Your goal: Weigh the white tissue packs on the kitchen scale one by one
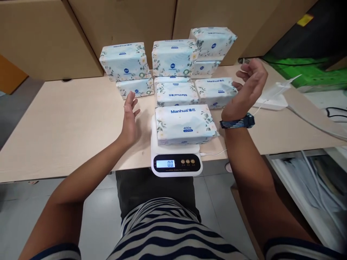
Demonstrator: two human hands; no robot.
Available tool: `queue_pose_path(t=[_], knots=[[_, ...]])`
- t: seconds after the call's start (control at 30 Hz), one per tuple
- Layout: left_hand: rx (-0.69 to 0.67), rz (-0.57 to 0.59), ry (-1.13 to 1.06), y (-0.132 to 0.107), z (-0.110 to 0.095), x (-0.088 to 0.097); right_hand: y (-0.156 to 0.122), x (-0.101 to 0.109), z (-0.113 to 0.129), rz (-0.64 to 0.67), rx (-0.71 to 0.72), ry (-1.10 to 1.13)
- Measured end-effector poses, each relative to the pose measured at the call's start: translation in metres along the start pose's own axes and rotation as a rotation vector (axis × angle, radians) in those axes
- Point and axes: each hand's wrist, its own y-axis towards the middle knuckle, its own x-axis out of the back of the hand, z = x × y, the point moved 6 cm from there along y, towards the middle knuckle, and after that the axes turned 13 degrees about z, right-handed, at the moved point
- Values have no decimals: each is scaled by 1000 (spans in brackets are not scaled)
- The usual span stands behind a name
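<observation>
We hold our left hand [130,119] upright, fingers spread and empty, just left of the Manhua tissue pack [186,124], which lies on the digital scale [176,164] at the table's near edge. Our right hand [251,81], above a wristwatch [238,122], hovers open and empty to the pack's right. More tissue packs [123,61] crowd close behind. Bare table [67,122] lies open to the left.

shirt [162,231]: navy-white stripes, short-sleeved | trousers [151,187]: dark | right hand [251,81]: blue watch [245,121], patterned strap | left hand [130,119]: bare
</observation>
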Motion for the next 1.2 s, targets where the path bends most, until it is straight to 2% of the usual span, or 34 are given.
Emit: queue_pose_path(t=[0.1,0.4,0.57,1.03,1.2], knots=[[-8,-3,-23,-1,0,0,-1,-3,2,16,-8,22],[-100,24,-37,0,10,1,-8,0,14,-73,22,204],[-114,40,-12,1,13,3,-8,-2,15,-76,-14,215],[-118,18,-3,1,12,4,-10,-6,26,-49,-89,248],[-135,-10,-20,-2,4,6,-15,-3,28,17,-163,365]])
